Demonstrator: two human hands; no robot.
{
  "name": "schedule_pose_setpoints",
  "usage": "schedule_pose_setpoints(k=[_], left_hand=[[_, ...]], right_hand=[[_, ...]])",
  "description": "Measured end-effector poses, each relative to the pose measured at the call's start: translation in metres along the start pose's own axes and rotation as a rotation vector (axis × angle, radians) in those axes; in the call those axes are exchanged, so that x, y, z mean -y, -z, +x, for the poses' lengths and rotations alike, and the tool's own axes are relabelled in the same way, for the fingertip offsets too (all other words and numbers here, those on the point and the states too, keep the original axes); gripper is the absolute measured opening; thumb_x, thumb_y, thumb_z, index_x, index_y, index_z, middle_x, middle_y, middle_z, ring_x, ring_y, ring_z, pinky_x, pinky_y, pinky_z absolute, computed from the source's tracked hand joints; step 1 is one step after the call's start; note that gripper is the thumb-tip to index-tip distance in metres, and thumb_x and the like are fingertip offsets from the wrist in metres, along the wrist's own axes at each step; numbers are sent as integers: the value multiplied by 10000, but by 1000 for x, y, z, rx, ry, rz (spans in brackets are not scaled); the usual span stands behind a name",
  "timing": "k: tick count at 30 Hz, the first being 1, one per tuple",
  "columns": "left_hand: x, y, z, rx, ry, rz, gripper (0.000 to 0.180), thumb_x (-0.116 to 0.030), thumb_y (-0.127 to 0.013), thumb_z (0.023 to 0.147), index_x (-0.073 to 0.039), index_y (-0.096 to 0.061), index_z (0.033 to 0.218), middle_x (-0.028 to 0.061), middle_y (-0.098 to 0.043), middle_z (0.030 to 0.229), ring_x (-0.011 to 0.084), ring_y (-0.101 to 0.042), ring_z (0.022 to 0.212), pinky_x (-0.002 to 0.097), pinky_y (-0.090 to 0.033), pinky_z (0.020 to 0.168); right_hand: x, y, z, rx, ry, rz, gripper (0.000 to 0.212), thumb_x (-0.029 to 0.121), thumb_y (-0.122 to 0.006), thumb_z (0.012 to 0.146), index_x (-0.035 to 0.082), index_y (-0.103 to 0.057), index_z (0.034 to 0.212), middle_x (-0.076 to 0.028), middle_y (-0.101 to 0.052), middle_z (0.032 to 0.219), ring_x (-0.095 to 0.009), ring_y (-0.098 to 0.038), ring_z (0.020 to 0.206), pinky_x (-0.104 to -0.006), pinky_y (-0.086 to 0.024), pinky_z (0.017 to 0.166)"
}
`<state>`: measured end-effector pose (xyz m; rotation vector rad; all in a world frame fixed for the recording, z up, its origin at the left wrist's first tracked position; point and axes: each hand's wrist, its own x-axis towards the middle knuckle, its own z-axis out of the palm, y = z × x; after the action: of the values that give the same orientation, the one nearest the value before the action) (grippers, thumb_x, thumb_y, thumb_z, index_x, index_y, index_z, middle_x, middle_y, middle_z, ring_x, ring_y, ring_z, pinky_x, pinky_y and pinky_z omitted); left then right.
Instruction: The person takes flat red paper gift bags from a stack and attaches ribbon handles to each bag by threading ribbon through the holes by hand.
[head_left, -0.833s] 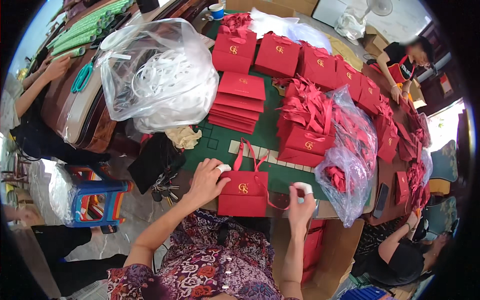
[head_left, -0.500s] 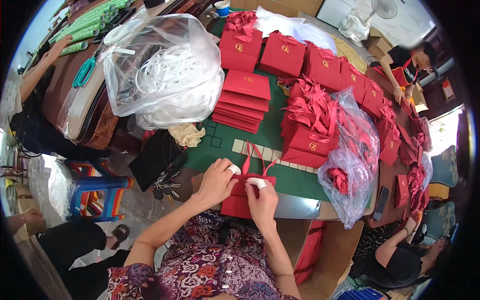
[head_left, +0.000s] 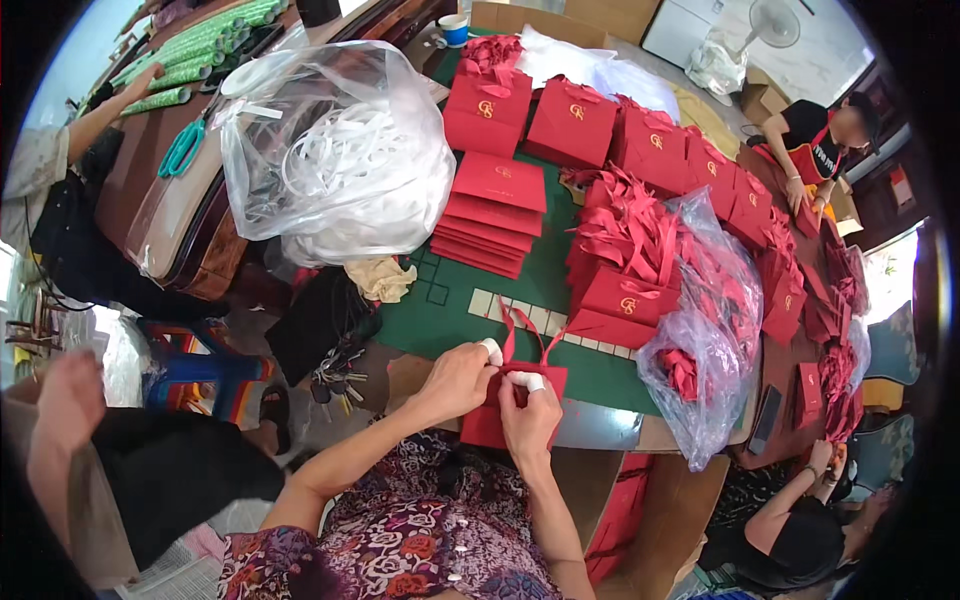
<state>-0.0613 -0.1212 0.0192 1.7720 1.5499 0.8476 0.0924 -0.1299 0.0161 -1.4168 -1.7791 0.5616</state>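
At the near table edge I hold a small red paper gift bag (head_left: 484, 426) between both hands. My left hand (head_left: 460, 382) is closed on its top edge, thumb and finger pinched. Closed as well, my right hand (head_left: 532, 418) pinches the same edge close beside it. White coverings wrap a finger on each hand. A red ribbon (head_left: 508, 335) rises from the bag's top in two loose strands beyond my fingers. What lies right under the fingertips is hidden.
Flat red bags (head_left: 490, 215) lie stacked ahead, near a clear sack of white ribbon (head_left: 350, 165). To the right are a ribbon-topped bag pile (head_left: 625, 290) and a plastic bag of red ribbon (head_left: 700, 390). Scissors (head_left: 181, 148) lie far left. Other people work around the table.
The bag and my hands appear slightly farther right in the view, still gripping at the top edge. At lower left, another person's hand and dark-clothed leg have come in closer, partly covering the stools.
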Motion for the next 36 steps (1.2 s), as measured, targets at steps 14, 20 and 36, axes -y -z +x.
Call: schedule_pose_setpoints(k=[14, 20, 36], left_hand=[[2, -19, -6, -121, 33, -210, 94, -68, -612, 863, -15, -568, 927, 198, -652, 824, 383, -660, 807, 432, -517, 691], [-7, -24, -12, -115, 6, -154, 112, -77, -621, 865, -15, -560, 936, 193, -644, 849, 384, -648, 853, 439, -505, 735], [-28, -25, -14, -266, -161, 13, 275, -202, -797, 754, -56, -631, 917, 91, -566, 801, 248, -570, 659, 372, -464, 572]], right_hand=[[-10, 9, 0, 61, 53, -4, 153, 56, -721, 817, 28, -655, 953, -146, -661, 828, -286, -642, 741, -390, -512, 696], [-18, 9, -3, 48, 143, -51, 132, 42, -728, 791, 31, -655, 901, -145, -645, 845, -310, -621, 790, -393, -491, 718], [-14, 65, 39, 201, 225, -78, 69, 134, -682, 844, 71, -702, 865, -112, -633, 836, -317, -584, 839, -426, -430, 738]])
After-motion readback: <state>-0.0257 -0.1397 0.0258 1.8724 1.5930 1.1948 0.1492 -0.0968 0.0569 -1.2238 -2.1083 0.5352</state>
